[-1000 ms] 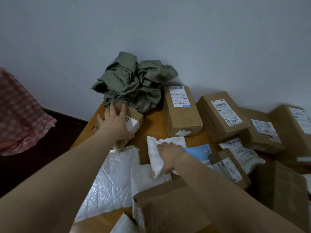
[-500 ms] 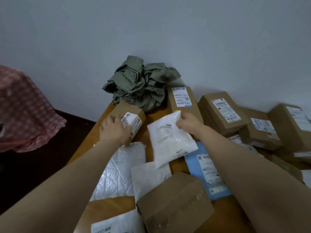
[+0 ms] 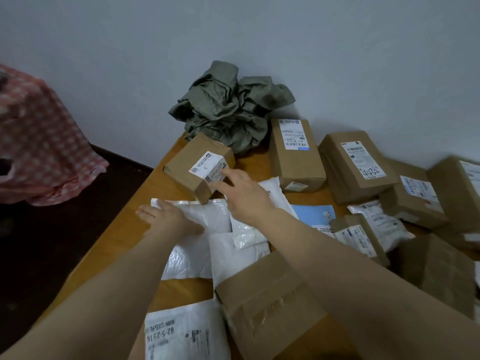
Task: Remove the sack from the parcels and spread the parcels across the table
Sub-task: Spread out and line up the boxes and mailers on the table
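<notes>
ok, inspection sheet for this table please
Surface: wooden table, mostly covered.
Job's things: green sack crumpled at the far corner by the wall; boxes and white bags spread out, some overlapping.
Clutter: nothing seen.
Grips: left hand flat on the big white bag; right hand open, forefinger at the small box.
Cables: nothing seen.
Surroundings: grey wall, pink checked cloth, dark floor.

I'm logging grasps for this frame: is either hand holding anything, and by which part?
Nothing is gripped. The left hand lies flat on the white mailer; the right hand fingers only touch the small box at its labelled near edge.
</notes>
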`<state>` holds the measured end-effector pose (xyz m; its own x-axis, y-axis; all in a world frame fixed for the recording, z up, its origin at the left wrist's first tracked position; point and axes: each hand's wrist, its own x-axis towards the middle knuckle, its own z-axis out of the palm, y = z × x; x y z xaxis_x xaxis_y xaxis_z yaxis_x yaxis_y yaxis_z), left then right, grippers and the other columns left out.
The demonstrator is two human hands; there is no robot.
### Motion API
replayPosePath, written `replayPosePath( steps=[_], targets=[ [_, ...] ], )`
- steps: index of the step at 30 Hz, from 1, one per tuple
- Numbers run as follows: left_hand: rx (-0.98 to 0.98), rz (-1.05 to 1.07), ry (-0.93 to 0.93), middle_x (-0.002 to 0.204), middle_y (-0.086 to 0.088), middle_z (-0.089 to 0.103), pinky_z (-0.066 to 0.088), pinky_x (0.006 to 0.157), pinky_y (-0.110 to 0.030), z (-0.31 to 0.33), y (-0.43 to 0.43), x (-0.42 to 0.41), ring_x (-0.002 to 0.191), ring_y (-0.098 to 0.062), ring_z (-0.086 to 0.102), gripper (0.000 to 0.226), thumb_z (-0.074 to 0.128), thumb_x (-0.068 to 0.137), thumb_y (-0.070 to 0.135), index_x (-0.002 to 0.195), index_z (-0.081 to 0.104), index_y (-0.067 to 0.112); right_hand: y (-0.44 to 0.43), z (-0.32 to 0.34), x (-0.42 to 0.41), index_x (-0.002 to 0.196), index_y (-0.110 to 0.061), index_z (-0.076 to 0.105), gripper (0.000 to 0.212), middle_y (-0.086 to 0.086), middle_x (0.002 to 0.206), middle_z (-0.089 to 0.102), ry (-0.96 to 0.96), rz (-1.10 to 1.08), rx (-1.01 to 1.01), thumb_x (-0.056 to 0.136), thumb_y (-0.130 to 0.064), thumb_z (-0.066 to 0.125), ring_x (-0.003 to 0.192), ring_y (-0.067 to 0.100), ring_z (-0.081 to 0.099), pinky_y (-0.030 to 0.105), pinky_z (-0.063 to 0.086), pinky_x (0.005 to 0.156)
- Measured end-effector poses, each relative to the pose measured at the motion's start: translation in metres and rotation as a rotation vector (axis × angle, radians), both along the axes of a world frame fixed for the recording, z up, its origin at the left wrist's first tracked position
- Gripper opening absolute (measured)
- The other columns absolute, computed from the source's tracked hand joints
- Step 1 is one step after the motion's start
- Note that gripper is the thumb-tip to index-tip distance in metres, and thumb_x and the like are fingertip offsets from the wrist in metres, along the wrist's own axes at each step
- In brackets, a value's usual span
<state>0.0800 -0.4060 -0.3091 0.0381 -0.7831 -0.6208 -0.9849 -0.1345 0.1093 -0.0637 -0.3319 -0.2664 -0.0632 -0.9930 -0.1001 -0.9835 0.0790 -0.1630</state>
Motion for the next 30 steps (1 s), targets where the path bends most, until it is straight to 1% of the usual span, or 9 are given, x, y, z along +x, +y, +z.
replayPosePath(
  steps=[2, 5, 10, 13, 17, 23, 26, 28, 30],
  targets=[
    [0.070, 0.134, 0.042, 0.154, -0.025, -0.019, 0.011, 0.114, -0.056, -0.004, 0.000, 0.004, 0.144, -0.042, -0.012, 0.147, 0.079, 0.056, 0.063, 0.146, -0.026, 0.013, -0.021, -0.010, 0.023, 0.149, -0.038, 0.018, 0.073, 0.003, 0.161, 0.001, 0.110, 0.120, 0.003, 0.091, -0.007, 0.050, 0.147, 0.030, -0.001, 0.050, 0.009, 0.118],
    [-0.010, 0.117, 0.114, 0.153, -0.025, 0.012, 0.023, 0.111, -0.052, -0.012, 0.004, 0.016, 0.139, -0.042, 0.020, 0.142, 0.083, 0.054, 0.057, 0.149, -0.011, 0.008, -0.048, -0.017, 0.038, 0.151, -0.040, -0.002, 0.068, -0.004, 0.160, -0.014, 0.131, 0.098, 0.171, 0.101, -0.021, 0.040, 0.147, 0.030, -0.015, 0.066, -0.002, 0.111],
    [-0.039, 0.243, 0.346, 0.117, -0.020, 0.057, 0.042, 0.100, -0.050, 0.000, -0.010, 0.035, 0.109, -0.039, 0.055, 0.073, 0.073, 0.063, 0.031, 0.123, 0.048, -0.002, -0.050, -0.023, 0.031, 0.148, -0.036, 0.023, 0.058, -0.009, 0.159, -0.017, 0.099, 0.020, 0.429, 0.098, -0.009, 0.037, 0.147, 0.028, -0.010, 0.061, 0.019, 0.112],
    [0.007, 0.272, 0.415, 0.088, -0.012, 0.054, 0.051, 0.084, -0.038, 0.032, -0.016, 0.047, 0.091, -0.030, 0.058, 0.018, 0.064, 0.075, 0.013, 0.079, 0.048, 0.006, -0.043, -0.014, 0.036, 0.147, -0.031, 0.028, 0.060, -0.005, 0.160, -0.015, 0.104, 0.001, 0.473, 0.094, -0.006, 0.037, 0.147, 0.030, -0.007, 0.053, 0.015, 0.117],
    [-0.113, 0.276, 0.491, 0.074, -0.008, 0.046, 0.038, 0.050, -0.027, 0.063, -0.023, 0.059, 0.065, -0.022, 0.050, 0.020, 0.061, 0.068, 0.006, 0.082, 0.047, 0.006, -0.030, -0.002, 0.040, 0.140, -0.021, 0.041, 0.048, 0.003, 0.159, 0.007, 0.047, -0.057, 0.421, 0.092, -0.014, 0.043, 0.142, 0.031, 0.014, 0.047, 0.030, 0.112],
    [-0.414, -0.096, 0.426, 0.063, -0.002, 0.045, 0.026, 0.045, -0.025, 0.112, -0.013, 0.067, 0.056, -0.015, 0.042, 0.013, 0.057, 0.081, 0.017, 0.072, 0.050, 0.010, 0.009, 0.010, 0.053, 0.117, -0.013, 0.060, 0.031, 0.009, 0.124, 0.055, -0.066, -0.126, 0.473, 0.088, -0.024, 0.056, 0.111, 0.025, 0.056, 0.036, 0.048, 0.088],
    [-0.265, -0.341, 0.395, 0.068, 0.001, 0.051, 0.030, 0.048, -0.023, 0.105, 0.014, 0.068, 0.059, -0.012, 0.046, 0.027, 0.064, 0.086, 0.037, 0.073, 0.055, 0.015, 0.032, 0.016, 0.054, 0.120, -0.013, 0.062, 0.046, 0.005, 0.121, 0.060, -0.094, -0.161, 0.690, 0.085, -0.043, 0.063, 0.110, 0.024, 0.057, 0.034, 0.047, 0.090],
    [-0.027, -0.409, 0.331, 0.090, 0.000, 0.059, 0.040, 0.058, -0.022, 0.093, 0.032, 0.070, 0.076, -0.014, 0.054, 0.018, 0.073, 0.079, 0.026, 0.090, 0.061, 0.018, 0.047, 0.019, 0.052, 0.117, -0.015, 0.064, 0.046, 0.003, 0.116, 0.061, -0.087, -0.184, 0.745, 0.083, -0.047, 0.064, 0.108, 0.023, 0.058, 0.036, 0.047, 0.093],
    [0.194, -0.440, 0.264, 0.103, -0.002, 0.059, 0.048, 0.068, -0.024, 0.076, 0.054, 0.070, 0.088, -0.017, 0.058, 0.046, 0.079, 0.073, 0.021, 0.115, 0.060, 0.018, 0.063, 0.022, 0.048, 0.108, -0.016, 0.067, 0.037, 0.002, 0.103, 0.064, -0.115, -0.218, 0.770, 0.083, -0.043, 0.065, 0.097, 0.019, 0.060, 0.035, 0.048, 0.090]
  ],
)
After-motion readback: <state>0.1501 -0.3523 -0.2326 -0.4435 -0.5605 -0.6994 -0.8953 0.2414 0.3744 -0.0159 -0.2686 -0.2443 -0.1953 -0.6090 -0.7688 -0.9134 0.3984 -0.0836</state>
